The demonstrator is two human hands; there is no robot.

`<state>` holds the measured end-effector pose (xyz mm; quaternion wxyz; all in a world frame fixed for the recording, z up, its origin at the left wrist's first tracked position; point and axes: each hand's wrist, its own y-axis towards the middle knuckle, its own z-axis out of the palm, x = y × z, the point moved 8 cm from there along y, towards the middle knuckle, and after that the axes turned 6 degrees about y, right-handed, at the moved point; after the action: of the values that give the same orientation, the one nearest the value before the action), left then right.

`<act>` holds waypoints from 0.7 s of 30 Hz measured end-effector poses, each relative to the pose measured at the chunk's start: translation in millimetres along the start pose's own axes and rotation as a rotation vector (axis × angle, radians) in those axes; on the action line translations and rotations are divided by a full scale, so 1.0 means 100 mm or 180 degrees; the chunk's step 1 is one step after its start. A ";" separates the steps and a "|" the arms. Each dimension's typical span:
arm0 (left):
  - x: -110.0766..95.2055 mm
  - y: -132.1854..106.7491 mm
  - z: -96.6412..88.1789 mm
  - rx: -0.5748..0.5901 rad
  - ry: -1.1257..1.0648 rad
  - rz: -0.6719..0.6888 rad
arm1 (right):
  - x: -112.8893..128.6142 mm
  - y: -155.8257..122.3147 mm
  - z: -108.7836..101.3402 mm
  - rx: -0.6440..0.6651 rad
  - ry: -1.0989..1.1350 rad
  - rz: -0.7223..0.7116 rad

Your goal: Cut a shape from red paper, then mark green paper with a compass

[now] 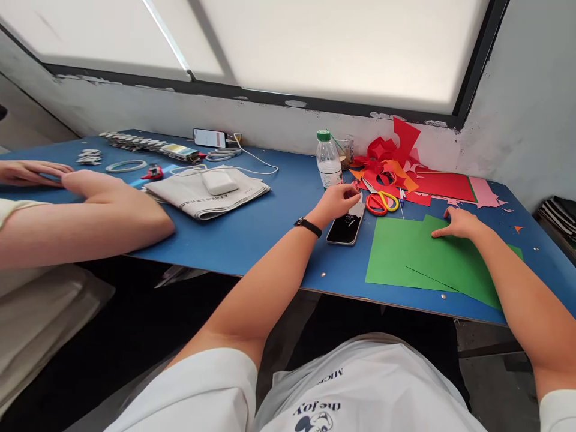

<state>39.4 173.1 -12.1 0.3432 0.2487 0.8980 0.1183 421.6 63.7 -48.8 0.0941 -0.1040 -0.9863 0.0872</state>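
Observation:
My right hand [462,224] rests on the upper of two overlapping green paper sheets [405,246], its thumb and fingers apart. Over the top end of a dark-screened phone [345,229] is my left hand [338,201], with a black band on the wrist. Its fingertips are drawn together in a pinch; a small reddish bit shows by them, and I cannot make out whether they hold it. Just to the right of that hand lie scissors [381,203] with red and yellow handles. A blue-tipped pen-like tool [402,195] is beside the scissors.
Red and orange paper scraps [387,162] pile up by the wall, near red sheets [450,185] and pink paper [486,192]. A green-capped bottle [329,161] stands beside them. Leftward are a folded newspaper [207,201], a white box [219,181] and another person's forearm [103,213].

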 end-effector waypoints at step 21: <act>-0.03 -0.01 0.08 0.0215 -0.0168 0.0005 | 0.03 0.04 0.01 -0.0233 0.0070 -0.0224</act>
<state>45.9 171.0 -16.7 0.3581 0.2638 0.8919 0.0816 419.4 67.8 -50.2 0.1041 -0.0736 -0.9907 0.0466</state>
